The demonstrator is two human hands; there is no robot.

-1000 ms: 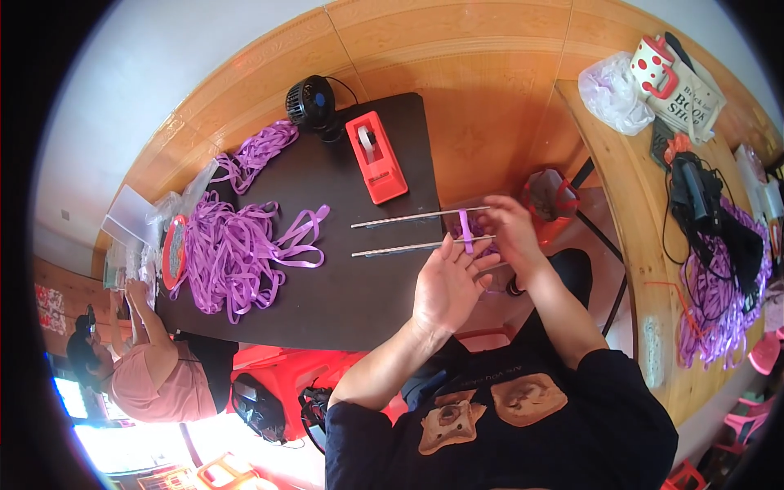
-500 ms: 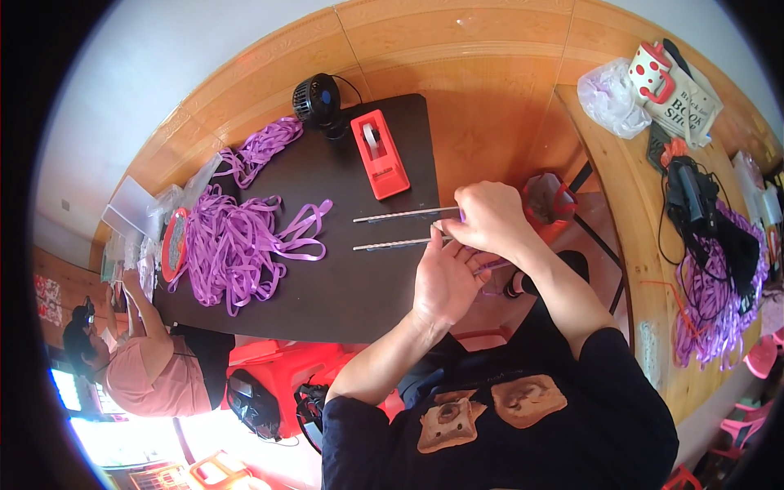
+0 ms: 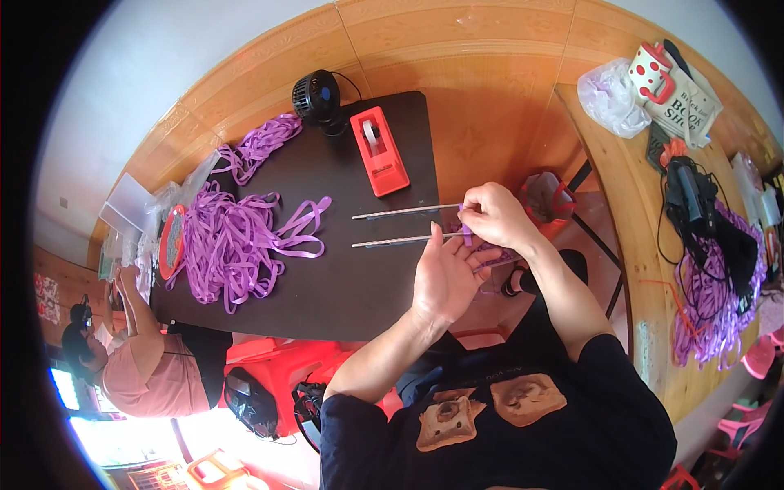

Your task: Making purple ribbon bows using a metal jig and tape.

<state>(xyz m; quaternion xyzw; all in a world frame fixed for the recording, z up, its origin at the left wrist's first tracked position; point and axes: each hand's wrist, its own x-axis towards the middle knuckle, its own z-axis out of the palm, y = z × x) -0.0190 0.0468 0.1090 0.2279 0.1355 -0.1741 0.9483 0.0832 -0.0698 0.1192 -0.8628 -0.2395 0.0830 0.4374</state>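
Note:
Two thin metal rods, the far one (image 3: 408, 211) and the near one (image 3: 392, 242), lie side by side and reach past the dark table's right edge. A purple ribbon (image 3: 467, 232) crosses their right ends. My right hand (image 3: 500, 217) is closed there, thumb and fingers pinching the ribbon by the far rod. My left hand (image 3: 447, 282) is palm up beside the near rod's end, thumb raised and fingers apart. More ribbon shows behind its fingertips; whether they touch it I cannot tell.
A heap of purple ribbon (image 3: 224, 245) covers the left of the dark table (image 3: 327, 314). Behind the rods are a red tape dispenser (image 3: 392, 175) and a black fan (image 3: 316, 96). A wooden table (image 3: 608, 155) stands right. Another person (image 3: 155, 367) works at far left.
My right hand has shifted slightly right, and the ribbon across the rod ends now shows. The left fingers have spread a little from the rod. The rods stay nearly in place.

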